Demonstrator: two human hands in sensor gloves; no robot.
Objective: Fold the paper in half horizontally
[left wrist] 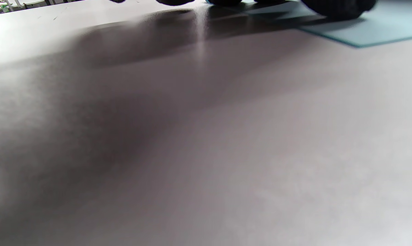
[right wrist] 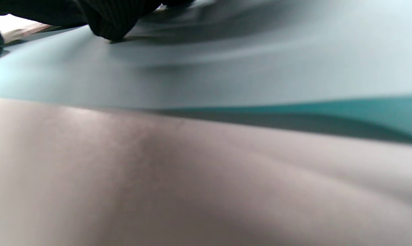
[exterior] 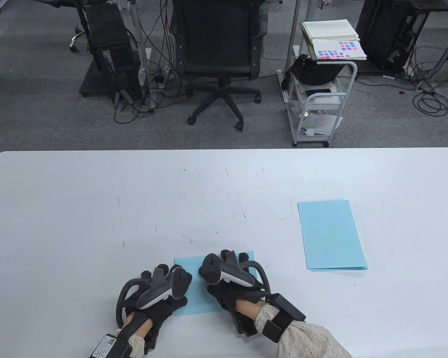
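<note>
Your left hand [exterior: 160,289] and right hand [exterior: 233,278] rested on the blue paper [exterior: 198,294] at bottom centre of the table [exterior: 97,194]. Whether either hand was flat or pinching could not be determined. A stack of blue sheets [exterior: 330,235] lay centre right.

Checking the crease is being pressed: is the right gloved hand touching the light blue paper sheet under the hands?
Touching. In the right wrist view a black gloved fingertip presses onto the light blue paper sheet, no gap showing; the table view shows the right hand over it.
</note>
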